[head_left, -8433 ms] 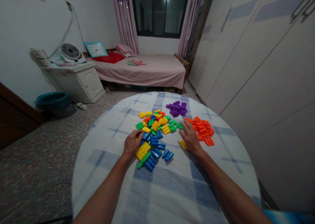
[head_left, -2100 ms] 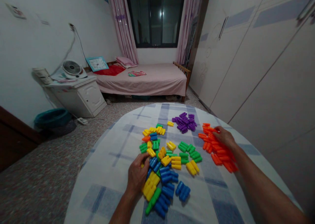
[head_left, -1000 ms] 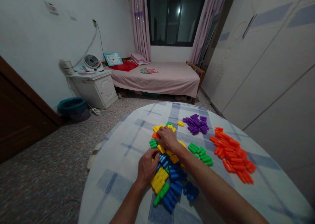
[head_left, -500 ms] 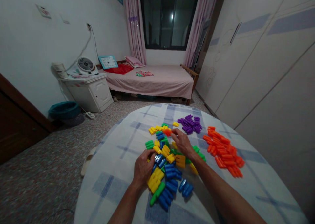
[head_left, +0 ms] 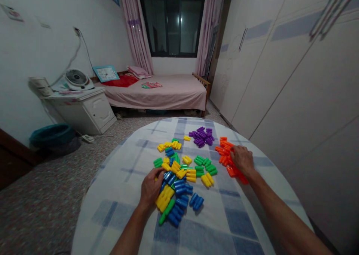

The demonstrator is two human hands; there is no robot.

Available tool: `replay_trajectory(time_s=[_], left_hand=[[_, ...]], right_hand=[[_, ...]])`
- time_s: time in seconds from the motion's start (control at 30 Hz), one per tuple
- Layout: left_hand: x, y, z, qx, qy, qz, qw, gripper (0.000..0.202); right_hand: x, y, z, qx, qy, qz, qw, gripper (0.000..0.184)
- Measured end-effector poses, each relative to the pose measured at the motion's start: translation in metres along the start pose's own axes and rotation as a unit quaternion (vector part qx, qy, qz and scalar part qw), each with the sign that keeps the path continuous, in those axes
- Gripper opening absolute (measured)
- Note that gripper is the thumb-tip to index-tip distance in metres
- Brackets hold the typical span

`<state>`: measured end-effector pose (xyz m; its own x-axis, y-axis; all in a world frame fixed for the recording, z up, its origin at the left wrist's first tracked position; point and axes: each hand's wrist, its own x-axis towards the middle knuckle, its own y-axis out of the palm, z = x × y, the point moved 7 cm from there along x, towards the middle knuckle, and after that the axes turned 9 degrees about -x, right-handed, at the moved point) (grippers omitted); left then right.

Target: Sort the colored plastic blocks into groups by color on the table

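On the checked tablecloth (head_left: 126, 217), the orange pile (head_left: 225, 153) at two o'clock is being partly covered by the right hand (head_left: 242, 160), and the mixed pile (head_left: 181, 188) is being touched along its nine-o'clock edge by the left hand (head_left: 151, 187), fingers being curled on both, any grip being impossible to tell.

The left hand (head_left: 151, 187) is just left of the blue blocks (head_left: 179, 187). Right of the blue blocks, the right hand (head_left: 243, 160) partly covers orange blocks (head_left: 224, 151). Beyond the blue blocks are purple blocks (head_left: 200, 138) and a bed (head_left: 157, 94).
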<state>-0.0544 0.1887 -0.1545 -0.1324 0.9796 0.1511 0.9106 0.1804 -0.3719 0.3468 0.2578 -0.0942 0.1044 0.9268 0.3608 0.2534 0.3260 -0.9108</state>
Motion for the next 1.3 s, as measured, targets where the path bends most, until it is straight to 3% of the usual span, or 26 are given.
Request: replay_trajectory(time_s=[0.1, 0.2, 0.3, 0.4, 0.63, 0.8, 1.1, 1.2, 1.3], left_hand=[[-0.001, -0.001, -0.002, -0.023, -0.001, 0.008, 1.0, 0.037], [-0.003, -0.003, -0.004, -0.052, -0.001, 0.009, 0.999, 0.045], [-0.007, -0.006, -0.005, -0.098, 0.002, -0.014, 0.995, 0.049], [-0.014, -0.01, -0.004, -0.152, -0.013, -0.053, 0.987, 0.053], [-0.009, -0.012, 0.006, -0.282, -0.072, -0.112, 0.95, 0.07], [-0.001, -0.011, -0.001, -0.351, -0.08, -0.1, 0.927, 0.072], [-0.001, -0.032, -0.056, -0.217, -0.062, -0.087, 0.97, 0.045], [0.005, -0.051, -0.074, -0.21, -0.043, -0.096, 0.972, 0.043], [0.024, -0.073, -0.079, -0.186, -0.035, -0.113, 0.975, 0.043]], right_hand=[[-0.015, -0.011, 0.016, 0.07, -0.005, -0.041, 0.997, 0.024], [-0.041, -0.025, 0.053, 0.237, -0.043, -0.1, 0.965, 0.024], [-0.065, -0.021, 0.086, 0.357, -0.024, -0.099, 0.929, 0.024], [-0.079, -0.01, 0.102, 0.396, 0.011, -0.083, 0.914, 0.026], [-0.081, 0.001, 0.102, 0.413, 0.012, -0.073, 0.908, 0.03], [-0.081, 0.002, 0.101, 0.423, 0.012, -0.069, 0.903, 0.031], [-0.081, 0.001, 0.101, 0.442, 0.018, -0.071, 0.894, 0.028], [-0.081, 0.001, 0.101, 0.448, 0.017, -0.069, 0.891, 0.025], [-0.083, 0.0, 0.101, 0.456, 0.018, -0.065, 0.887, 0.024]])
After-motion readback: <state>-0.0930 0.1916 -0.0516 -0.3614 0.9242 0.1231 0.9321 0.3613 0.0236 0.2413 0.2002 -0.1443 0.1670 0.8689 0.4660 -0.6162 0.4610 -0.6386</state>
